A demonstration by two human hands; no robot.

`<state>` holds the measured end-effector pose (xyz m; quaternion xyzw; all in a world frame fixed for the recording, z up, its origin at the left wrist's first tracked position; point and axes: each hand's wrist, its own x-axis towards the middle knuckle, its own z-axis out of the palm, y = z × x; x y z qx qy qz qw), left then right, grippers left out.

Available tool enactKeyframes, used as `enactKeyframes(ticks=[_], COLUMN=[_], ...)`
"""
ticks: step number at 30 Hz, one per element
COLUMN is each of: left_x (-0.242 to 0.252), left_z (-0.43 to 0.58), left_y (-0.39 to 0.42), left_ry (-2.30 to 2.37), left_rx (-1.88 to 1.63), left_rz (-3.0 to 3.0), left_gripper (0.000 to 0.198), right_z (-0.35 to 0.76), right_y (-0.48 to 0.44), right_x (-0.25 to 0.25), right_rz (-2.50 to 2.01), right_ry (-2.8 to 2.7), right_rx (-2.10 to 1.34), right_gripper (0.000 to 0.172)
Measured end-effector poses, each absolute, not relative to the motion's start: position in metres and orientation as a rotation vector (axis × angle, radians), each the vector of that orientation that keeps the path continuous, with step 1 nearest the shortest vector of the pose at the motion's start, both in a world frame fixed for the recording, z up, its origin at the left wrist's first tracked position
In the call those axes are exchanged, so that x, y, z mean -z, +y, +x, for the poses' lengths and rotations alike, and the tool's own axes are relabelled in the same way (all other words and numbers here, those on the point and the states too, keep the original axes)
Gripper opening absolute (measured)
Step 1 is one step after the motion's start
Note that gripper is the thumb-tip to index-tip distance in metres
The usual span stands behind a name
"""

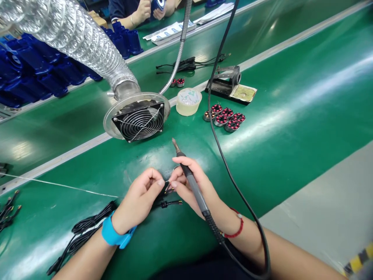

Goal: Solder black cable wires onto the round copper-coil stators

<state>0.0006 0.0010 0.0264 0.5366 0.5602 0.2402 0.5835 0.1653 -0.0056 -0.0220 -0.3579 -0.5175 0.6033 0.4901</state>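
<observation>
My right hand (201, 181) holds a soldering iron (196, 190), its tip pointing away from me and touching nothing. The thumb and a fingertip of that same hand also pinch at a thin wire end. My left hand (142, 196), a blue band on its wrist, is closed at the other side of this short wire (167, 181). The two hands almost meet over the green bench. Just below them lies a black cable end (167, 204) with bared wire tips. Most of the held wire is hidden by my fingers.
A fume duct with a fan grille (142, 122) hangs ahead. Beyond my hands are a tape roll (188, 102), several small red-and-black round motor parts (227, 116) and an iron stand (225, 83). Coiled black cables (90, 223) lie left. A co-worker's hands (142, 11) hold a blue part.
</observation>
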Motion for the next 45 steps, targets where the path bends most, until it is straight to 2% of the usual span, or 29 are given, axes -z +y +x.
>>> enactKeyframes(ticks=[8,14,22,30,39,45], left_x=[-0.025,-0.030,-0.010,0.004,0.006,0.006], left_z=[0.001,0.005,0.001,0.000,-0.001,0.001], left_y=[-0.003,0.000,0.020,0.022,0.023,0.024], left_ry=[1.288,1.162,1.375,1.456,1.468,1.478], left_rx=[-0.518,-0.424,-0.521,-0.504,-0.518,-0.530], left_rz=[1.367,1.089,1.208,1.331,1.368,1.373], left_gripper=[0.021,0.022,0.012,0.017,0.017,0.014], right_z=[0.168,0.166,0.188,0.205,0.204,0.204], right_y=[-0.006,-0.009,-0.010,-0.022,-0.025,-0.025], right_x=[0.017,0.021,0.007,0.008,0.011,0.013], right_rz=[-0.848,-0.829,-1.128,-1.260,-1.189,-1.192], right_ry=[-1.334,-1.409,-1.376,-1.494,-1.526,-1.530], right_rx=[-1.374,-1.277,-1.242,-0.762,-0.832,-0.871], right_gripper=[0.045,0.043,0.034,0.019,0.013,0.017])
